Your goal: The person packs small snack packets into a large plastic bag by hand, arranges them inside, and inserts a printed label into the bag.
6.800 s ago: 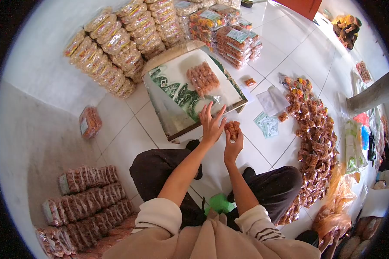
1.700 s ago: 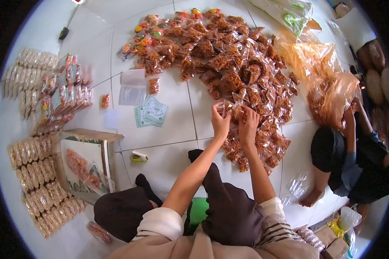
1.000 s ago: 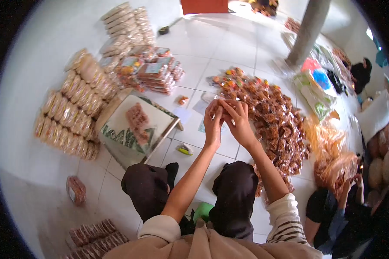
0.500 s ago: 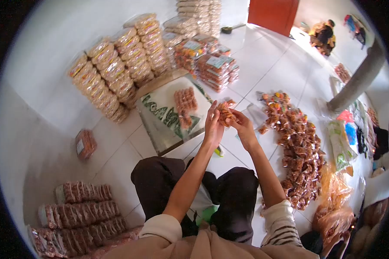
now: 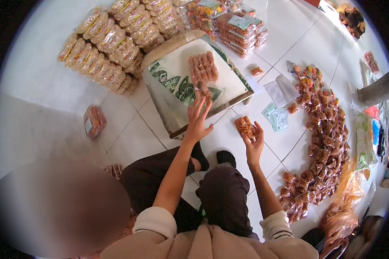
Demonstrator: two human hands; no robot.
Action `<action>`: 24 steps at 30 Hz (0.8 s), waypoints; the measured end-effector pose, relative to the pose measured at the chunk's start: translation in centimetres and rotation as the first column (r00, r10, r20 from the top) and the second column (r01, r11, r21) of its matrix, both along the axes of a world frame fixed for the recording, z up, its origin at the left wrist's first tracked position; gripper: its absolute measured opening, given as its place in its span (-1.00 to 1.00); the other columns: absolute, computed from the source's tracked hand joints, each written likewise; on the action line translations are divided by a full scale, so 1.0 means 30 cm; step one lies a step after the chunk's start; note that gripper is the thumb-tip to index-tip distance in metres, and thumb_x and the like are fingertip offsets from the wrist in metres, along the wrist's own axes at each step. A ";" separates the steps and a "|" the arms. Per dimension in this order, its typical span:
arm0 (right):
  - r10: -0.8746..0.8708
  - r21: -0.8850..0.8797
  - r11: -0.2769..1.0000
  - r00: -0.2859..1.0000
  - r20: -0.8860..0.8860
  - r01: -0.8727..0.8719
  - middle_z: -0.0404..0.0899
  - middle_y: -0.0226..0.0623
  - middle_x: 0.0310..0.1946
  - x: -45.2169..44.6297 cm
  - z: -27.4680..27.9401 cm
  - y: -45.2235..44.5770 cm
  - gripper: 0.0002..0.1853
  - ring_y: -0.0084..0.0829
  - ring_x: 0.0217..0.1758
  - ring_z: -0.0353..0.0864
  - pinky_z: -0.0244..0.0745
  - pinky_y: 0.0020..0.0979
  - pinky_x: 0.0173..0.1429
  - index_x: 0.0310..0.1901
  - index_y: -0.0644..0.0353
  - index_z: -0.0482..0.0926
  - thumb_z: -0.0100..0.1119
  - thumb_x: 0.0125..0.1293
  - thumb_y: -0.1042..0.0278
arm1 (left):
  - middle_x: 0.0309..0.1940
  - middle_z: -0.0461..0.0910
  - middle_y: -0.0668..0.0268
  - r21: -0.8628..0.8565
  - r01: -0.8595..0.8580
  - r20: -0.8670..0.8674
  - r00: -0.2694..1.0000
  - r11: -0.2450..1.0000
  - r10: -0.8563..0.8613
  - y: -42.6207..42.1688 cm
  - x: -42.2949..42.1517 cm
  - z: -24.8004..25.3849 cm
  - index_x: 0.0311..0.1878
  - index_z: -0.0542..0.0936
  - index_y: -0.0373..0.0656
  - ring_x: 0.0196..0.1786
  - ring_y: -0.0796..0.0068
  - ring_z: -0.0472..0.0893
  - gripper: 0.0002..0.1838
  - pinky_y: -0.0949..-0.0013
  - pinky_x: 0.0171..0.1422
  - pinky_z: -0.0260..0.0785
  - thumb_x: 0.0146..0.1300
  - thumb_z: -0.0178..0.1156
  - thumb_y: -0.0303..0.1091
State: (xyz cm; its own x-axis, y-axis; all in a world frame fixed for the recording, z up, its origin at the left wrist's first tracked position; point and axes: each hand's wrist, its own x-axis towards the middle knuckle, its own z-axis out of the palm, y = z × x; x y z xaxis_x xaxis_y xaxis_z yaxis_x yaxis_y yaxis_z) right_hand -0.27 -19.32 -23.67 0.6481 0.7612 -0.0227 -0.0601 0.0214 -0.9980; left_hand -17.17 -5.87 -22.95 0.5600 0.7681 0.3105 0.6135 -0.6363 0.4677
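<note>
My right hand grips a small clear packet of brown snacks between thumb and fingers, above the white floor tiles. With fingers spread, my left hand is at the near edge of a low table. Its fingertips reach the lower end of a larger clear bag lying on the tabletop, partly filled with rows of similar packets. Whether they touch the plastic, I cannot tell. Printed green-and-white labels lie on the floor right of my right hand.
A long heap of small snack packets curves along the right floor. Flat clear bags and a single packet lie near the table. Packed bundles and tall stacks of bagged snacks stand behind. A blurred oval hides the lower left.
My hands were together around the packet; now they are apart. The left has let go and moved toward the bag on the table, while the right keeps the packet. The view has shifted.
</note>
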 end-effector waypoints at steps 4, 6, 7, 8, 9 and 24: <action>0.128 -0.032 0.991 0.984 -0.123 -0.133 0.38 -0.29 -0.04 -0.077 -0.058 -0.008 -0.45 -0.44 0.04 0.39 0.43 -0.37 0.07 0.11 0.18 0.32 0.20 0.03 0.62 | 0.33 0.03 0.27 0.103 0.083 0.020 0.996 0.991 -0.086 0.051 0.045 -0.016 0.22 0.33 0.18 0.37 0.11 0.02 -0.41 -0.14 0.35 -0.24 0.06 0.16 -0.40; 0.196 -0.085 0.975 0.976 -0.097 -0.204 0.42 -0.27 -0.07 -0.098 -0.060 -0.007 -0.50 -0.45 0.01 0.43 0.46 -0.40 0.04 0.06 0.19 0.37 0.21 0.02 0.61 | 0.33 0.05 0.27 0.130 0.178 0.039 0.982 0.975 -0.185 0.072 0.069 -0.013 0.18 0.39 0.26 0.37 0.09 0.01 -0.48 -0.16 0.35 -0.24 0.10 0.13 -0.34; 0.200 -0.102 0.973 0.975 -0.096 -0.209 0.45 -0.27 -0.10 -0.108 -0.042 0.000 -0.52 -0.46 -0.03 0.46 0.46 -0.42 0.04 0.05 0.20 0.39 0.22 0.03 0.58 | 0.32 0.08 0.28 0.085 0.188 0.083 0.977 0.979 -0.195 0.076 0.082 -0.015 0.13 0.44 0.30 0.37 0.07 0.01 -0.54 -0.13 0.36 -0.27 0.14 0.11 -0.35; 0.201 -0.106 0.972 0.975 -0.093 -0.211 0.45 -0.27 -0.10 -0.113 -0.043 0.011 -0.52 -0.46 -0.03 0.46 0.46 -0.42 0.04 0.05 0.20 0.39 0.22 0.03 0.58 | 0.32 0.08 0.28 0.082 0.185 0.087 0.977 0.979 -0.192 0.077 0.095 -0.016 0.13 0.44 0.30 0.37 0.07 0.01 -0.54 -0.13 0.36 -0.27 0.14 0.11 -0.35; 0.181 -0.092 0.977 0.976 -0.120 -0.192 0.44 -0.26 -0.09 -0.114 -0.044 0.028 -0.51 -0.46 -0.03 0.46 0.46 -0.42 0.04 0.06 0.21 0.38 0.22 0.04 0.57 | 0.31 0.08 0.27 0.069 0.176 0.123 0.975 0.982 -0.184 0.079 0.108 -0.023 0.14 0.43 0.30 0.36 0.06 0.01 -0.56 -0.15 0.36 -0.31 0.17 0.07 -0.32; -0.325 0.025 0.940 0.865 0.382 0.341 0.47 -0.17 -0.18 -0.061 -0.043 0.256 -0.50 -0.30 -0.10 0.51 0.41 -0.37 -0.03 0.06 0.19 0.39 0.27 0.01 0.53 | 0.25 0.16 0.21 -0.028 0.056 0.249 0.967 0.998 -0.047 0.044 0.338 0.001 0.21 0.34 0.24 0.33 -0.03 0.05 -0.60 -0.40 0.23 -0.39 0.29 -0.13 -0.14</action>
State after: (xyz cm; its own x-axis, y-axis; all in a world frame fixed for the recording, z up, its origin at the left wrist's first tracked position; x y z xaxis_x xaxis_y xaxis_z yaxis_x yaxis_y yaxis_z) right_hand -2.11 -11.66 -24.95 0.8289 0.5024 0.2460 0.3218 -0.0685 -0.9443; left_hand -7.03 -4.56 -22.93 0.5077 0.7530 0.4186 0.4426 -0.6448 0.6231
